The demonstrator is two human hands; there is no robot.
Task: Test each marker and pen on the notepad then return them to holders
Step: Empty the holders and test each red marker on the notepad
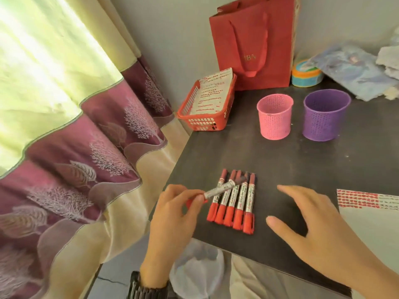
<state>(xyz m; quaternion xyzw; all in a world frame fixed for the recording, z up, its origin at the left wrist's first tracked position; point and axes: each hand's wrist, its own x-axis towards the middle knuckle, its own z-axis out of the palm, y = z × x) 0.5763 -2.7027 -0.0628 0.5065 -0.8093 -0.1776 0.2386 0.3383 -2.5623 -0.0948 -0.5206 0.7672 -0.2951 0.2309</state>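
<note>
markers [232, 203], five with red caps, lie side by side in a row on the table [280, 160] near its front-left edge, seen from your head camera. your left hand [172, 214] pinches a sixth marker [223, 187] between thumb and fingers [195, 196], tilted across the row. your right hand [319, 229] hovers just right of the row, spread wide and holding nothing. the notepad [371, 214], covered with red strokes along its top, lies at the right edge. a pink holder [274, 117] and a purple holder [326, 117] stand upright farther back, just beside each other.
</note>
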